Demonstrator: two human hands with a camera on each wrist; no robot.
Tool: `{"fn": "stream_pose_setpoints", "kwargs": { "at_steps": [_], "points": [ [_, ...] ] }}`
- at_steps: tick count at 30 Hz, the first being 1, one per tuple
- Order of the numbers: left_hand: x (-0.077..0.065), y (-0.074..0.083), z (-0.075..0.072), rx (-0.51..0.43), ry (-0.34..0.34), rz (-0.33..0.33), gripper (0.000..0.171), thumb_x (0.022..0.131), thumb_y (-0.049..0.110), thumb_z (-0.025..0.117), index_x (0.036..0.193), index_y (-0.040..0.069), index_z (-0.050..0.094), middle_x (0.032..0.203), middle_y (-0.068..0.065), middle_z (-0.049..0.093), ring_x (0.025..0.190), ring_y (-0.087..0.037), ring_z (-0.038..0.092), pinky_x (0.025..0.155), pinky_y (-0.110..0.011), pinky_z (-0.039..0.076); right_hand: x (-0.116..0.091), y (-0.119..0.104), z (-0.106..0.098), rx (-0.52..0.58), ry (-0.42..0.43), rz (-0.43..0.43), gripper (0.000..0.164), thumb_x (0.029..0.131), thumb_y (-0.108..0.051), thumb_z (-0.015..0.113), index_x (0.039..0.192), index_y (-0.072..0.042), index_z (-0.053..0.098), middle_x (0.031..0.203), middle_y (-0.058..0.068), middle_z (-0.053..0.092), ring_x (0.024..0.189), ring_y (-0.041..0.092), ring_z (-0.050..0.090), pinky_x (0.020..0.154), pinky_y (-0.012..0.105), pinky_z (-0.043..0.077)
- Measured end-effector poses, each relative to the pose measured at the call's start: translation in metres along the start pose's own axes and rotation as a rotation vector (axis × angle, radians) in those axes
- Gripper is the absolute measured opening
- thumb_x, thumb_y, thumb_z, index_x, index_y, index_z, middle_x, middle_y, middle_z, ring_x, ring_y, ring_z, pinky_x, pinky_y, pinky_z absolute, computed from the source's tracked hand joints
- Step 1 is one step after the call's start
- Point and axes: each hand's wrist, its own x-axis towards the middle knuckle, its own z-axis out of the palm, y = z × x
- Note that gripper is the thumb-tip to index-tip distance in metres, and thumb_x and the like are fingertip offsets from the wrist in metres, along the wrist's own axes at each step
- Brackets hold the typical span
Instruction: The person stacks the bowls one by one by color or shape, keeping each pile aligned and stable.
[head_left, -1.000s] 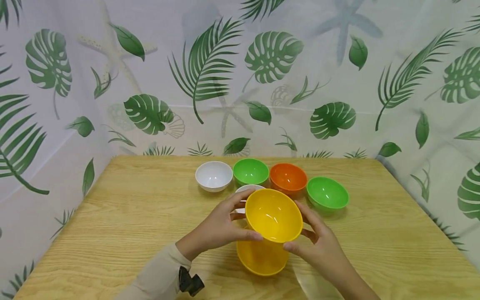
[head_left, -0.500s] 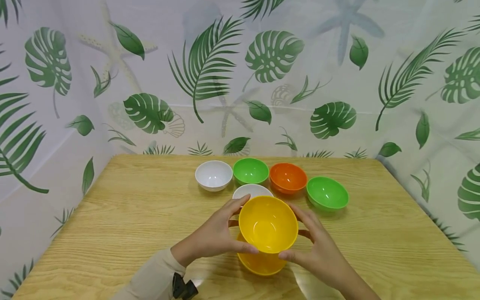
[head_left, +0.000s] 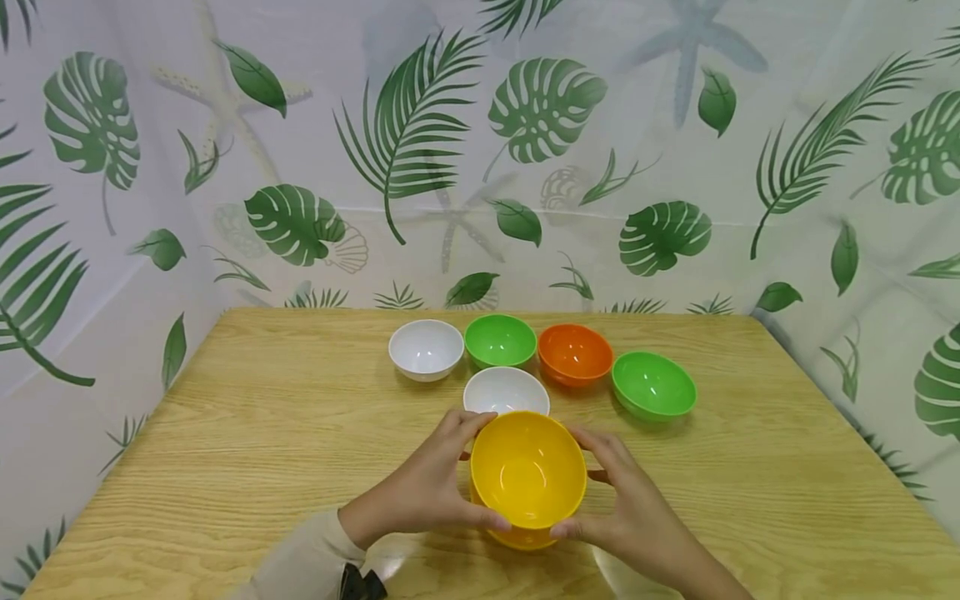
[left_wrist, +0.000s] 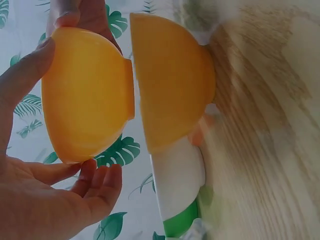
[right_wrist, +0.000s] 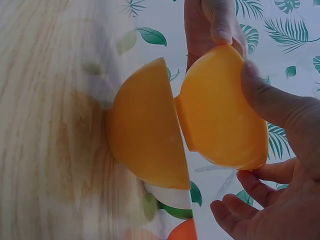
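Observation:
Between both hands a yellow bowl is held with its mouth up, slightly tilted toward the head camera. My left hand grips its left side, thumb at the near rim and fingers round the far side. On the opposite side, my right hand holds it the same way. A second yellow bowl stands upright on the table directly below; in the head view it is mostly hidden. Both wrist views show the upper bowl's foot right at the lower bowl's rim. A white bowl stands just behind.
Farther back on the wooden table stand another white bowl, a green bowl, an orange bowl and a second green bowl. A leaf-patterned cloth covers the walls behind the table.
Both hands have brought the held yellow bowl down and slightly left, over the lower yellow bowl. More of the white bowl behind shows now. The other bowls have stayed put.

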Motion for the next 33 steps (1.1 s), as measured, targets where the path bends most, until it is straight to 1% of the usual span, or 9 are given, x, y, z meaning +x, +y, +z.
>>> {"fn": "stream_pose_setpoints", "kwargs": {
  "at_steps": [5, 10, 12, 17, 20, 24, 28, 33],
  "points": [
    [-0.002, -0.005, 0.004, 0.039, -0.009, -0.014, 0.103, 0.060, 0.046, 0.083, 0.141, 0.002, 0.036, 0.121, -0.003, 0.037, 0.107, -0.015, 0.043, 0.091, -0.033, 0.043, -0.001, 0.002, 0.003, -0.010, -0.025, 0.023, 0.093, 0.060, -0.042, 0.081, 0.136, -0.005, 0.042, 0.128, 0.004, 0.043, 0.116, 0.020, 0.042, 0.087, 0.037, 0.048],
    [-0.004, -0.010, 0.007, 0.050, -0.017, -0.030, 0.104, 0.060, 0.048, 0.082, 0.141, 0.000, 0.036, 0.119, -0.003, 0.037, 0.107, -0.016, 0.042, 0.093, -0.034, 0.041, -0.003, 0.003, 0.004, -0.012, -0.049, 0.068, 0.093, 0.061, -0.042, 0.080, 0.138, -0.008, 0.042, 0.132, 0.006, 0.041, 0.119, 0.023, 0.041, 0.088, 0.039, 0.047],
    [-0.004, -0.012, 0.009, 0.055, -0.016, -0.036, 0.105, 0.060, 0.049, 0.082, 0.140, 0.000, 0.037, 0.118, -0.002, 0.036, 0.109, -0.017, 0.040, 0.094, -0.034, 0.039, -0.003, 0.004, 0.005, -0.013, -0.061, 0.100, 0.093, 0.061, -0.043, 0.080, 0.139, -0.011, 0.041, 0.134, 0.005, 0.040, 0.120, 0.022, 0.041, 0.088, 0.040, 0.046],
    [-0.005, -0.016, 0.014, 0.057, -0.015, -0.044, 0.105, 0.059, 0.048, 0.083, 0.140, -0.001, 0.037, 0.119, -0.002, 0.034, 0.114, -0.018, 0.034, 0.100, -0.035, 0.035, -0.005, 0.009, 0.008, -0.028, -0.082, 0.124, 0.095, 0.060, -0.046, 0.080, 0.139, -0.007, 0.040, 0.136, 0.007, 0.038, 0.120, 0.022, 0.040, 0.089, 0.042, 0.046],
    [-0.006, -0.017, 0.016, 0.055, -0.020, -0.054, 0.104, 0.059, 0.047, 0.083, 0.140, 0.000, 0.037, 0.120, -0.003, 0.034, 0.115, -0.019, 0.033, 0.100, -0.036, 0.034, -0.006, 0.013, 0.010, -0.037, -0.090, 0.134, 0.097, 0.060, -0.047, 0.080, 0.138, -0.005, 0.041, 0.135, 0.007, 0.038, 0.120, 0.023, 0.041, 0.089, 0.041, 0.046],
    [-0.007, -0.018, 0.018, 0.048, -0.017, -0.065, 0.104, 0.059, 0.047, 0.083, 0.141, 0.003, 0.037, 0.121, -0.003, 0.034, 0.115, -0.018, 0.033, 0.099, -0.036, 0.035, -0.006, 0.015, 0.012, -0.043, -0.103, 0.141, 0.096, 0.060, -0.047, 0.079, 0.138, -0.005, 0.041, 0.134, 0.008, 0.038, 0.119, 0.024, 0.042, 0.090, 0.040, 0.045],
    [-0.007, -0.020, 0.020, 0.047, -0.012, -0.057, 0.102, 0.059, 0.046, 0.083, 0.141, 0.006, 0.038, 0.120, -0.003, 0.034, 0.114, -0.018, 0.033, 0.098, -0.037, 0.035, -0.007, 0.015, 0.013, -0.037, -0.116, 0.153, 0.096, 0.061, -0.046, 0.079, 0.138, -0.005, 0.040, 0.134, 0.010, 0.039, 0.118, 0.025, 0.042, 0.090, 0.040, 0.045],
    [-0.006, -0.023, 0.023, 0.055, -0.022, -0.057, 0.101, 0.059, 0.046, 0.083, 0.141, 0.008, 0.038, 0.124, -0.005, 0.033, 0.116, -0.020, 0.033, 0.098, -0.039, 0.035, -0.007, 0.017, 0.014, -0.040, -0.143, 0.205, 0.096, 0.061, -0.048, 0.078, 0.139, -0.008, 0.040, 0.135, 0.008, 0.039, 0.119, 0.024, 0.042, 0.091, 0.039, 0.045]
  ]
}}
